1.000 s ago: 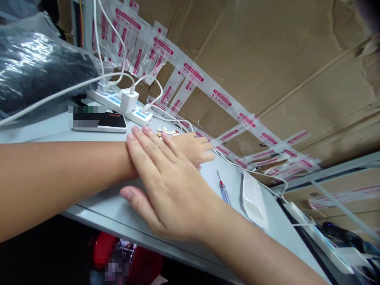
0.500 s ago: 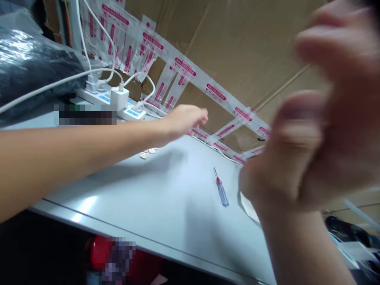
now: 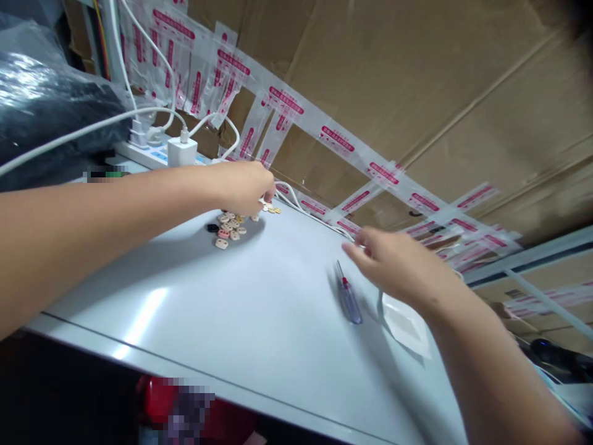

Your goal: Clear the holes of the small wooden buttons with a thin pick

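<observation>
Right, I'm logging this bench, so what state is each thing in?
Small pieces: loose, mostly clustered
Screwdriver: lying on the table, untouched
White tray: on the table, partly hidden by the right arm
Charger: plugged into the power strip, cable attached
Tape: stuck across cardboard
Left hand: fingers down at the far pieces, grip unclear
Right hand: raised, grip unclear

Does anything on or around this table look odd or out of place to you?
Tape crisscrosses the cardboard behind the table untidily, as if patched. Small pieces lie loosely scattered by the left hand, though whether they were spilled is unclear.
</observation>
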The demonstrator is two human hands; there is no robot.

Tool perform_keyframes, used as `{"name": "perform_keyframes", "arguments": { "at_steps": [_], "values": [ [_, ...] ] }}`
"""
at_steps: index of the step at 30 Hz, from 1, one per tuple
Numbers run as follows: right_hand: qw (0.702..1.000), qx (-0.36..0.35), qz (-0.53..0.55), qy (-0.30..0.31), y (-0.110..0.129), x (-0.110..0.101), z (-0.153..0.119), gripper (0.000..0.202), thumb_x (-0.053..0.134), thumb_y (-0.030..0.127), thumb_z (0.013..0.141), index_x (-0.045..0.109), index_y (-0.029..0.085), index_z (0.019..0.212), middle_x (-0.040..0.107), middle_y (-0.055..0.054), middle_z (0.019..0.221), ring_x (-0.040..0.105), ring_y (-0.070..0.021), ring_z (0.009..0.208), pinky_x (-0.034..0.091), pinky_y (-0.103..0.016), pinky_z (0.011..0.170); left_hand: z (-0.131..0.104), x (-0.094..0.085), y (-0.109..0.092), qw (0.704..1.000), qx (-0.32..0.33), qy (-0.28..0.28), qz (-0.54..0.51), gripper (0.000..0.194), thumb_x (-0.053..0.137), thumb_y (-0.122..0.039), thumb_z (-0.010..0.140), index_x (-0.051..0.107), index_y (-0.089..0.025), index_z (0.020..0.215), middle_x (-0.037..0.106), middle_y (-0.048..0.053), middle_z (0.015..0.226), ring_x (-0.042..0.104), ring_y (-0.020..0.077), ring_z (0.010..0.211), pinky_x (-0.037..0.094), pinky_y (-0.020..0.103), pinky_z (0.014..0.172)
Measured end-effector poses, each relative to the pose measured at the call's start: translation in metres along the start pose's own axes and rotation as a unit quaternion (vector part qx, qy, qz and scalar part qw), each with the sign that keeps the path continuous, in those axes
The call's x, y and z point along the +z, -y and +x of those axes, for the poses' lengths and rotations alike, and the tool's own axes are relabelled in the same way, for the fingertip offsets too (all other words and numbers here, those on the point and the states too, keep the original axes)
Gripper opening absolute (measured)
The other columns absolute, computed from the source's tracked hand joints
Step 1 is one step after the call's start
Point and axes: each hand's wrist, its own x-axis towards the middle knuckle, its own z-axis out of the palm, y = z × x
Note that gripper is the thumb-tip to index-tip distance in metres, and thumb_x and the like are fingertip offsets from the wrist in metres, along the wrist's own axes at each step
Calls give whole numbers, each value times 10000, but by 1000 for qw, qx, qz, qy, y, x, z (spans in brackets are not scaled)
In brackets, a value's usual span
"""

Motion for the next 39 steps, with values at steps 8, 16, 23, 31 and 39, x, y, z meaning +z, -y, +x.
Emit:
{"name": "perform_keyframes", "arguments": {
  "at_steps": [8,16,23,31,39],
  "values": [
    [995,49,-2,85,-1,68,-16,295,369,349,997,604,172,1024,691,-154,803,662,-300,710,342,-336,573,-7,17,-22,979,-30,112,170,257,488,-141,794,728,-221,747,533,10,641,328,98,540,257,275,526],
    [985,-39,160,-56,3,89,-21,280,393,340,988,443,220,740,585,-35,730,531,-190,672,326,-317,629,6,34,-6,992,-13,102,74,239,559,-215,796,742,-220,950,683,-13,813,438,108,660,326,251,641],
    [934,-93,337,-80,7,91,-28,235,430,338,1005,540,223,832,520,37,632,483,-134,582,354,-272,601,6,34,-32,991,3,45,-122,190,599,-277,774,720,-202,900,698,-12,880,614,134,771,455,266,725],
    [904,-168,386,-77,10,80,-37,233,435,272,1023,609,207,882,550,29,703,488,-115,619,389,-257,632,-2,44,-54,930,-73,54,-356,216,676,-325,740,733,-218,919,755,-18,887,713,168,862,561,273,746],
    [904,-185,380,-64,14,75,-39,235,451,260,1018,660,205,924,691,-26,874,612,-153,771,445,-285,733,-5,56,-58,910,-71,64,-404,167,657,-274,766,698,-209,914,780,5,889,754,169,815,593,277,720]
  ]
}}
